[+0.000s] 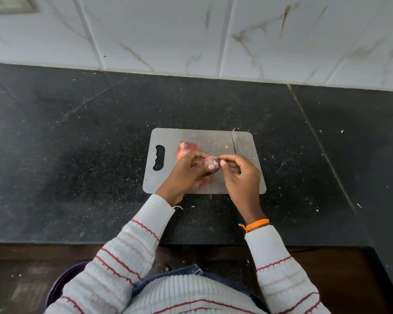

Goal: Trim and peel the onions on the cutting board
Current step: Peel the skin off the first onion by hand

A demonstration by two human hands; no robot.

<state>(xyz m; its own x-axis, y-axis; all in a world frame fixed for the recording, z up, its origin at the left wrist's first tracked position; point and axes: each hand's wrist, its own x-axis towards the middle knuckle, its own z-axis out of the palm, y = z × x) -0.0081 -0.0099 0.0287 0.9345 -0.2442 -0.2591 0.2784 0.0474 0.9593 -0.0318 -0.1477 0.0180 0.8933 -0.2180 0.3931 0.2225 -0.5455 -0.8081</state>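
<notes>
A small purplish onion [211,163], partly stripped of its skin, sits between a person's two hands above the near half of a grey cutting board [166,177] on a dark speckled stone counter [77,155]. The left hand [186,172] curls around the onion from the left and below, its thumb and forefinger reaching over the top, so the onion is gripped and lifted off the board. The right hand [241,171] meets it from the right, thumb and forefinger pinched together at the upper right of the onion, on a bit of skin as far as can be told, with the other fingers loosely bent behind. A second, unpeeled onion [185,149] with reddish papery skin lies on the board just beyond the left hand, its pointed tip toward the far side. A knife [234,141] lies flat on the board just past the right hand, blade pointing away from the person, and a small orange scrap of peel [227,146] rests beside the blade. Reddish peelings [201,182] lie on the board under the left hand. An orange thread band [255,224] circles the right wrist, above the cuff of a white sweater with red stripes [132,257]. White marbled tiles [191,35] back the counter beyond both hands.
</notes>
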